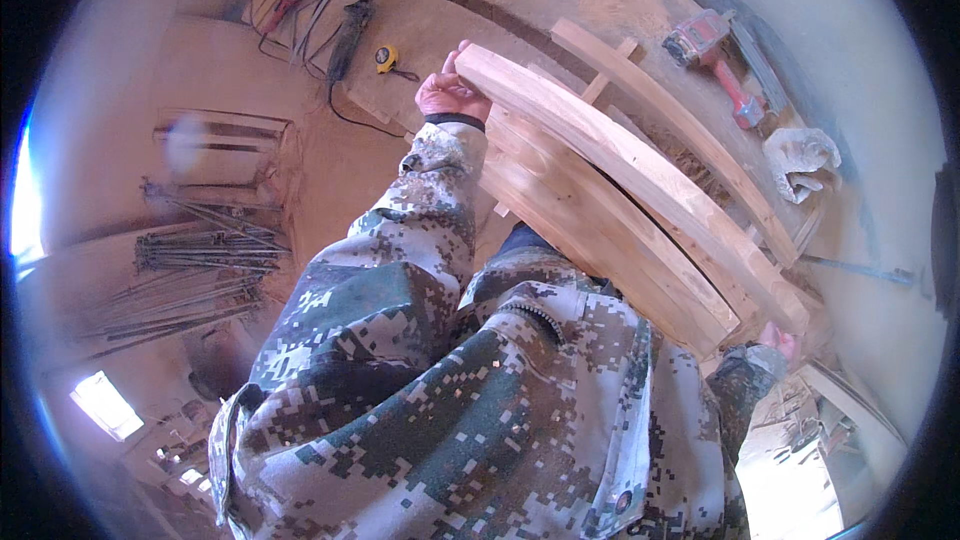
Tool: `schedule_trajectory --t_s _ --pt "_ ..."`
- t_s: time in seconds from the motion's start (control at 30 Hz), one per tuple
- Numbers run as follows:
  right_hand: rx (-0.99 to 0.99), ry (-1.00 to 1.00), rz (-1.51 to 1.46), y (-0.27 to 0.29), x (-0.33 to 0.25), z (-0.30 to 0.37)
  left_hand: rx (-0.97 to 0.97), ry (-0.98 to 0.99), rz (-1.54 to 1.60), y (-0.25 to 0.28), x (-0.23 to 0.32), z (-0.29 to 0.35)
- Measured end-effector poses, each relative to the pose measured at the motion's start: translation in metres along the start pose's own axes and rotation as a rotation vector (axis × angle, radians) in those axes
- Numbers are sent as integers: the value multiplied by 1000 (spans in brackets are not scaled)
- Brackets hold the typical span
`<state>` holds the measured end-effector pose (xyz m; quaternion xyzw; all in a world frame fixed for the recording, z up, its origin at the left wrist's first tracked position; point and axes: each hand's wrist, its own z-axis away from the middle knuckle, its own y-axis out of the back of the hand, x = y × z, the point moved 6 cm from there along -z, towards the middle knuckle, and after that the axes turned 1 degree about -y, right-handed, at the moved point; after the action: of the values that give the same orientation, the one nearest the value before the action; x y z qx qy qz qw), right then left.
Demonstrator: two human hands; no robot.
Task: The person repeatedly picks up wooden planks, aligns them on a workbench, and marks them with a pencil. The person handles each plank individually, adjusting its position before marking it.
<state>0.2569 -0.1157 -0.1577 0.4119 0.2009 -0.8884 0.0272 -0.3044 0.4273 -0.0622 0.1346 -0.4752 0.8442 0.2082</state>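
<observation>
Clearly the long pale wooden plank (640,175) sits high, carried at an angle above a stack of similar light wooden boards (590,230) on the dusty sawdust-covered counter (440,30). The plank looks heavy and is held only at its two ends, so a slip at either end could drop it onto the stack or swing it into the red power tool (715,55) just beyond.

The left hand (450,90) grasps the plank's far end, fingers curled over its top edge. The right hand (782,340) is at the near end, mostly hidden under the wood; whether it is clenched or merely bracing I cannot tell.

A yellow tape measure (386,58) lies near the left hand, and a crumpled white work glove (800,160) rests past the red tool.
</observation>
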Motion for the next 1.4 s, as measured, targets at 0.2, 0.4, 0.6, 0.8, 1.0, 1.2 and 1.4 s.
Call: schedule_trajectory --t_s 0.2,0.4,0.6,0.8,1.0,1.2,1.4 --pt "75 -16 -4 -9 -2 10 -4 -16 12 -4 -9 -3" --pt "142 -7 -17 -17 -2 7 -72 -22 58 9 -11 -6" --pt "238 1 -54 -22 2 11 -150 -37 13 31 11 -10" --pt "380 20 -135 -20 13 5 -106 -12 133 55 15 -22" --pt "331 20 -339 16 27 -21 -98 8 126 65 23 -31" --pt "436 -5 -453 23 40 -9 -36 -49 18 69 22 -28" --pt "283 23 -200 -35 33 18 74 -6 -184 82 16 -45"
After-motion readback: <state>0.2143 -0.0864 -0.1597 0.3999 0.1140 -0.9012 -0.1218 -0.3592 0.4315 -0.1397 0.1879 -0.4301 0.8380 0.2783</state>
